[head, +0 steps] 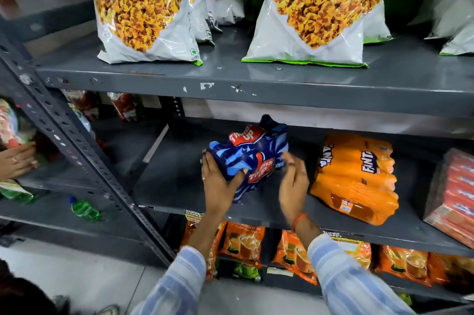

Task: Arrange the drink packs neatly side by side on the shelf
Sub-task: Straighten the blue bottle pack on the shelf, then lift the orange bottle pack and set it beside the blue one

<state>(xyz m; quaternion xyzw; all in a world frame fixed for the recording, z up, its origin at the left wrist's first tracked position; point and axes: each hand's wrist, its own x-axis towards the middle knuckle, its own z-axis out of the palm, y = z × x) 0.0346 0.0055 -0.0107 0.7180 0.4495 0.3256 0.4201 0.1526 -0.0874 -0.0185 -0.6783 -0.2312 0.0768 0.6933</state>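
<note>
A blue Thums Up drink pack (252,153) lies tilted on the middle grey shelf (179,186). My left hand (220,181) grips its near left end, thumb on top. Just right of the pack, my right hand (293,178) is blurred, its fingers apart and touching or nearly touching the pack's right side. An orange Fanta drink pack (359,176) lies further right on the same shelf, a gap apart from the blue one. A red-orange drink pack (454,196) sits at the shelf's right edge.
Large snack bags (143,7) stand on the shelf above. Orange tea packets (243,245) fill the shelf below. A slotted steel upright (77,150) runs at the left. Another person's hand (18,160) reaches into the neighbouring rack, where a green bottle (86,209) lies.
</note>
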